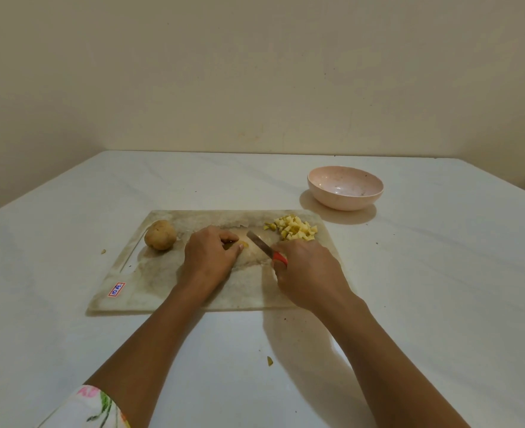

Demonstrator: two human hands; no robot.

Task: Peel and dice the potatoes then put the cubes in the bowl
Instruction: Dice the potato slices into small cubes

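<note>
Unpeeled round brown potato (160,239) sits at far-left corner of stained pale rectangular cutting board (150,273). Left hand (210,256) curled over small yellow peeled potato piece (243,243) mid-board. Right hand (307,274) clamped on red-handled knife (265,248), blade angled toward piece. Yellow potato cubes (293,228) piled at far-right corner. Empty pink round bowl (345,187) on white table (440,273) beyond that corner.

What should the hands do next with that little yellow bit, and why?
Probably press the knife down through the small potato piece that the left hand pins on the cutting board. The right hand already holds the blade angled beside it, a pile of cubes waits nearby, the bowl holds no cubes, and one whole potato is unpeeled.
</note>
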